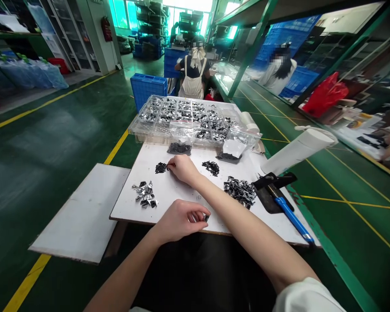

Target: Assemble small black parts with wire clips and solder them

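The left hand [182, 220], in the lower centre of the frame, pinches a small black-and-silver part [206, 218] between thumb and fingertips, above the near edge of a flat white tabletop [175, 190]. The right hand [184, 169], its forearm crossing from the lower right, reaches to the right edge of a small heap of tiny black pieces [160, 167], left of centre. Its fingertips are drawn together there; whether they grip a piece cannot be told.

Below that heap, to the left, lies a loose scatter of shiny silver-and-black parts [145, 194]. A second heap of small black pieces [211, 168] sits just right of the right hand, and a larger pile of dark, glossy parts [239, 191] lies farther right. Beside it is a blue-handled tool [292, 219] with a black flat piece [269, 197] under its upper end.

Behind the hands stand two clear plastic bags with dark contents, one left [180, 148] and one right [230, 155], in front of a transparent compartment box [185, 117] filled with silver and black parts. A white cylindrical roll [300, 149] leans at the right; its faint marks are too small to read. So is the lettering on the red fire extinguisher [106, 29] at the upper left. A person in a pale apron [192, 73] is at upper centre.
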